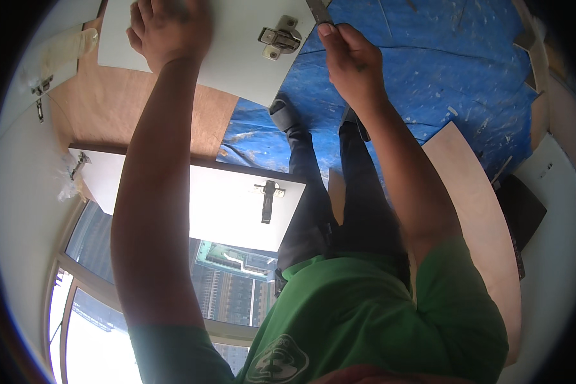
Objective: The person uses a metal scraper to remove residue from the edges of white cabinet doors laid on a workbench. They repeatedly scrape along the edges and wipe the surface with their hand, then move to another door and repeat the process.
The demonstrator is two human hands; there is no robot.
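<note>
Both forearms (pixel 157 160) extend forward from green sleeves (pixel 173 352), the left passing above a nearer white panel (pixel 233 201). The left hand (pixel 173 32) lies on the farther white panel (pixel 237 48), fingers bent; whether it grips cannot be told. The right hand (pixel 358 64), beside that panel's edge, pinches a flat dark bar (pixel 319 9) between thumb and fingers. Blue sheeting (pixel 441 70) lies below.
</note>
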